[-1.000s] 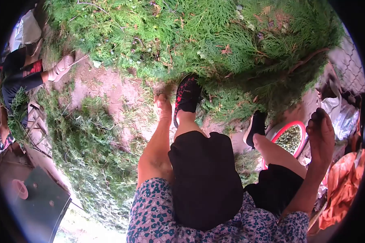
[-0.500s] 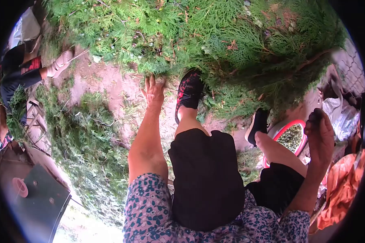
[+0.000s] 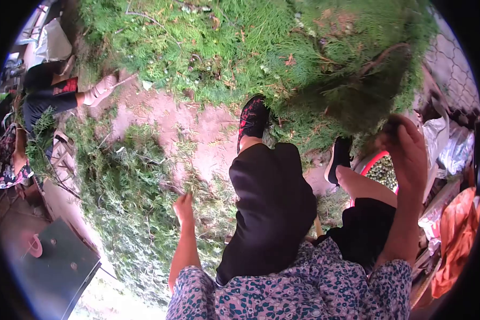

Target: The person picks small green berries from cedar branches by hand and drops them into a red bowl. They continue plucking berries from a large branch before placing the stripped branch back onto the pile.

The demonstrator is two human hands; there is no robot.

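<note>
My left hand (image 3: 184, 209) is closed above the cut evergreen branches (image 3: 138, 200) on the left; what its fingers hold, if anything, is hidden. On the right, my right hand (image 3: 410, 152) is raised with curled, dark-stained fingers, slightly blurred. Its fingertips are close to a shaded evergreen bough (image 3: 352, 98); whether they touch it or pinch something small, I cannot make out. Below that hand, partly covered by it and my leg, stands a red-rimmed container (image 3: 376, 161) of small green pieces (image 3: 381, 173).
A large pile of evergreen sprays (image 3: 224, 48) fills the far side. My black-and-red shoe (image 3: 253, 117) stands at its edge on bare ground (image 3: 213, 133). Another person's leg (image 3: 53, 104) is at far left, above a dark green panel (image 3: 58, 266). Orange cloth (image 3: 456, 240) and plastic bags (image 3: 453, 149) lie right.
My left hand has drawn back from the far pile toward me and closed. My right hand has moved slightly away from me and left, nearer the shaded bough. The bough has shifted and is blurred.
</note>
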